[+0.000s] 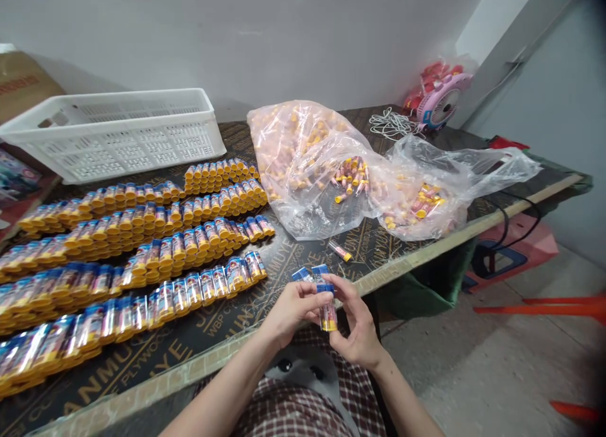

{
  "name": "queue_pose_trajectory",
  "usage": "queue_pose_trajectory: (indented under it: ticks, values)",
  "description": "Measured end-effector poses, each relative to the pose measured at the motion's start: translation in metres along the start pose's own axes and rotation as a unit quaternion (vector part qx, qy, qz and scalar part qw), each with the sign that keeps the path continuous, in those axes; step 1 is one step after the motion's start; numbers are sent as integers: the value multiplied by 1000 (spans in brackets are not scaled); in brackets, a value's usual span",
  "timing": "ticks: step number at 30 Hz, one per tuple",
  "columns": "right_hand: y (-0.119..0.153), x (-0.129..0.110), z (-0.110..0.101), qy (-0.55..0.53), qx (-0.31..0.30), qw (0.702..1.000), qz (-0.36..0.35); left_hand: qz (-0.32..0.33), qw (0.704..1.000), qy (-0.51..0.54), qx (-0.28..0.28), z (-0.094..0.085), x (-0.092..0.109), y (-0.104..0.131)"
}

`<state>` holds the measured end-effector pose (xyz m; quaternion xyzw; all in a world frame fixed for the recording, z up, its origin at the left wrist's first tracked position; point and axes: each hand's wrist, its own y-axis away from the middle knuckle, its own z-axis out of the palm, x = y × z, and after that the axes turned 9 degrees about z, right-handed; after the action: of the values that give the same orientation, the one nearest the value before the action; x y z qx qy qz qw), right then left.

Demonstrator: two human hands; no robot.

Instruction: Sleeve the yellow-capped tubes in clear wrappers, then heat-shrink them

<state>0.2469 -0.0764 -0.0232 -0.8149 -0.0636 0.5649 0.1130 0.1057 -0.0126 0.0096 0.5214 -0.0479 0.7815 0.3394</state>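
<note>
Close to the table's front edge, my left hand (294,307) is closed with its thumb and fingers on small blue-topped tubes. My right hand (353,323) is curled round a clear tube (328,317) with a yellow lower end, its fingers also touching the blue tops. One loose tube (339,251) with a yellow end lies on the dark table just beyond my hands. Stacked rows of blue-and-yellow tubes (194,290) cover the left of the table. Behind my hands lies a clear plastic bag (303,165) full of yellow-ended tubes, and another open bag (426,203) is at its right.
A white basket (142,134) stands at the back left beside a cardboard box (26,83). At the back right are a pink fan (442,102) and a coiled white cable (394,124). The wooden table edge (398,269) runs diagonally; a pink bag (516,251) sits below it.
</note>
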Motion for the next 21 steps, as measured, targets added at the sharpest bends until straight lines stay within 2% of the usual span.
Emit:
queue_pose_trajectory:
  ticks: [15,19,21]
  values:
    - [0,1,7,-63,35,997,-7,-8,1000,11,13,3,2,3]
    - [0,-5,7,-51,11,999,-7,-5,1000,17,26,2,1,4]
    - [-5,-6,2,-1,-21,1000,1,9,999,4,50,-2,3,5]
